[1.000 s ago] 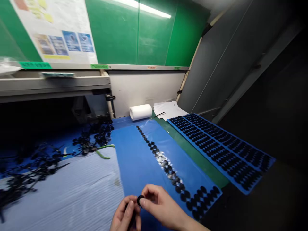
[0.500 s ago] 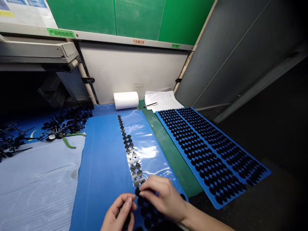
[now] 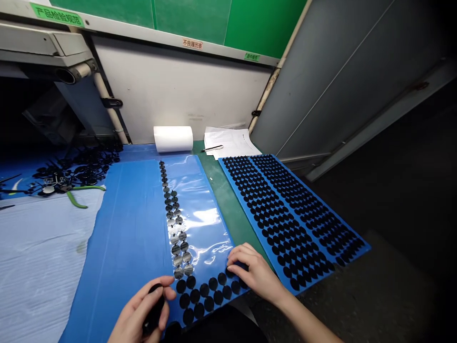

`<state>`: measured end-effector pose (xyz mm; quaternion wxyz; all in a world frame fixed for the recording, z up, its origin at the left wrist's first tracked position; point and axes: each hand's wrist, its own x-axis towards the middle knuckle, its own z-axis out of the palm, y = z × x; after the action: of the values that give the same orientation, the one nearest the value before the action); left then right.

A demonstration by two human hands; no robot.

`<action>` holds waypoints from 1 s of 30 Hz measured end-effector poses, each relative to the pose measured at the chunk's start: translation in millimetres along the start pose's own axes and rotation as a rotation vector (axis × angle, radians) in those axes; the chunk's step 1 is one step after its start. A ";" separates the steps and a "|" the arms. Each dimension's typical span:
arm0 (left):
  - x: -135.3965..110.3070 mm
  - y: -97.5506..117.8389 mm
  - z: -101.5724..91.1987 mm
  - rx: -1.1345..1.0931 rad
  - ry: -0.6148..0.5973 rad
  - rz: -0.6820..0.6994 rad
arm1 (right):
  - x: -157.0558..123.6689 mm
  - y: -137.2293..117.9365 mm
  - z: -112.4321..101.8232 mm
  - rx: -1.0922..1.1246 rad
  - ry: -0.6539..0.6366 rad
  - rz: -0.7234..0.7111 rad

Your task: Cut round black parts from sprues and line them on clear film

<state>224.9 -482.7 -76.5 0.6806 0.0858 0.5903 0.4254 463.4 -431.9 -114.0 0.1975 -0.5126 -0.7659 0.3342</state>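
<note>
My left hand (image 3: 137, 312) is closed around a few black discs (image 3: 154, 312), low in view beside the sheet's left edge. Their exact number is hidden by the fingers. At the right side of the glossy blue sheet (image 3: 194, 190), my right hand (image 3: 255, 271) has its thumb and fingertips pinched on one black disc (image 3: 229, 271), close to the sheet's surface. Rows of black discs (image 3: 203, 289) lie along the sheet's near end. Two columns of discs (image 3: 175, 249), shiny with reflected light, run up its left side.
A second blue sheet (image 3: 335, 267) full of black discs lies on the right. Green-handled cutters (image 3: 76, 197) and a heap of black parts (image 3: 84, 166) sit at left. Behind are a white roll (image 3: 173, 139), papers (image 3: 232, 140) and a pen (image 3: 211, 148).
My right hand has moved right, from the left columns to the sheet's right edge. My left hand has shifted left, showing more of its discs. The view has turned slightly.
</note>
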 end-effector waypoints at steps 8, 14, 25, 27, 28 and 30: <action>-2.7 -13.2 6.3 0.018 -0.023 0.013 | 1.1 4.6 -2.9 -0.035 -0.047 -0.008; -0.2 -18.6 3.7 0.098 -0.125 -0.025 | 3.2 4.2 -4.8 -0.036 -0.066 -0.015; -2.4 -18.1 20.7 0.169 -0.138 -0.045 | 2.5 3.2 -3.1 -0.110 -0.080 -0.048; -1.1 -18.6 22.3 0.163 -0.168 -0.092 | 1.1 2.8 -1.8 -0.140 -0.083 -0.056; -0.3 -19.0 23.0 0.155 -0.184 -0.121 | 0.4 2.7 -1.4 -0.158 -0.083 -0.059; 1.7 -20.0 24.2 0.131 -0.232 -0.171 | -0.4 1.5 -1.9 -0.193 -0.078 -0.063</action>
<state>255.6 -484.7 -83.2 0.7708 0.1281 0.5394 0.3138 465.8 -431.3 -113.7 0.1277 -0.4913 -0.8174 0.2723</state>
